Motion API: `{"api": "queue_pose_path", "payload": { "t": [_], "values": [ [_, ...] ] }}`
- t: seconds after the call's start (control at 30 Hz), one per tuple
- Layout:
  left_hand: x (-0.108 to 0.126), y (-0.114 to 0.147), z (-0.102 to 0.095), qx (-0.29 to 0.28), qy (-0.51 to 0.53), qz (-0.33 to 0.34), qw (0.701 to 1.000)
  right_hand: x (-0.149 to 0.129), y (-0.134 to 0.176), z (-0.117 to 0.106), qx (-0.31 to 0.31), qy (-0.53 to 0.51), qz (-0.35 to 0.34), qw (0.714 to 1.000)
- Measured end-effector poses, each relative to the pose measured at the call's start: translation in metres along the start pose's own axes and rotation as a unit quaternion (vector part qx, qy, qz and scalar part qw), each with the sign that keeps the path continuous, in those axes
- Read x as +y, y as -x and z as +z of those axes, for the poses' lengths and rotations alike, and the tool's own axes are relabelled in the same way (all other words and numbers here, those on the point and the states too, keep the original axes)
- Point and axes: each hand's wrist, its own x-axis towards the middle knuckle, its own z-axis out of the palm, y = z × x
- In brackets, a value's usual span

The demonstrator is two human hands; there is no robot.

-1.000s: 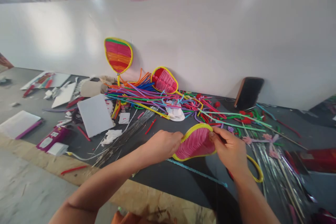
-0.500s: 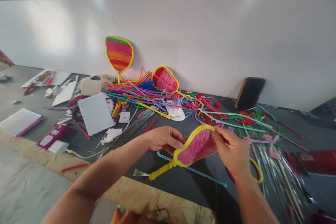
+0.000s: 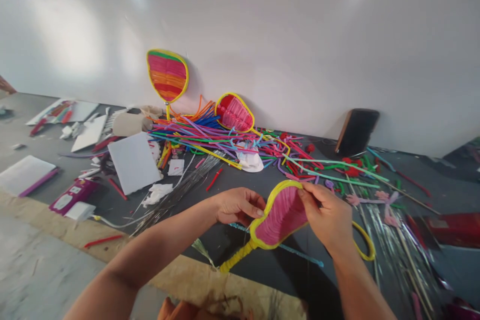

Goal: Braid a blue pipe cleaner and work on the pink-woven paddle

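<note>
Between my hands is a hand fan (image 3: pixel 283 212) made of pipe cleaners, with a pink face, a yellow rim and a yellow wrapped handle (image 3: pixel 238 256) pointing down to the left. A pale tassel (image 3: pixel 202 249) trails from the handle's end. My left hand (image 3: pixel 240 206) pinches the rim on its left side, near the neck. At the upper right, my right hand (image 3: pixel 328 215) grips the edge with the thumb on the face; its other fingers are partly hidden behind. A light-blue twisted pipe cleaner (image 3: pixel 302 255) lies on the table under the fan, partly covered by it.
Two finished-looking fans, one striped (image 3: pixel 168 77) and one pink and red (image 3: pixel 234 112), lean by the white board (image 3: pixel 300 60). Loose pipe cleaners (image 3: pixel 195 132) pile below them. A phone (image 3: pixel 357 132) stands at right. Silvery wires (image 3: pixel 397 255) and a yellow ring (image 3: pixel 367 242) lie nearby.
The fan has tilted more upright, its handle end swinging down and slightly right. Both hands keep their hold on the rim. The view has shifted slightly.
</note>
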Motion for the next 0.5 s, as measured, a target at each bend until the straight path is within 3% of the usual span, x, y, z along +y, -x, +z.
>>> {"api": "queue_pose_path", "payload": {
  "t": [0.33, 0.5],
  "values": [
    [-0.012, 0.000, 0.010, -0.084, 0.017, 0.018, 0.996, 0.000, -0.001, 0.002, -0.017, -0.008, 0.026, 0.999],
    [-0.018, -0.002, 0.012, -0.070, 0.034, 0.034, 0.996, 0.000, -0.002, 0.002, -0.033, -0.017, 0.055, 0.998]
  ]
}}
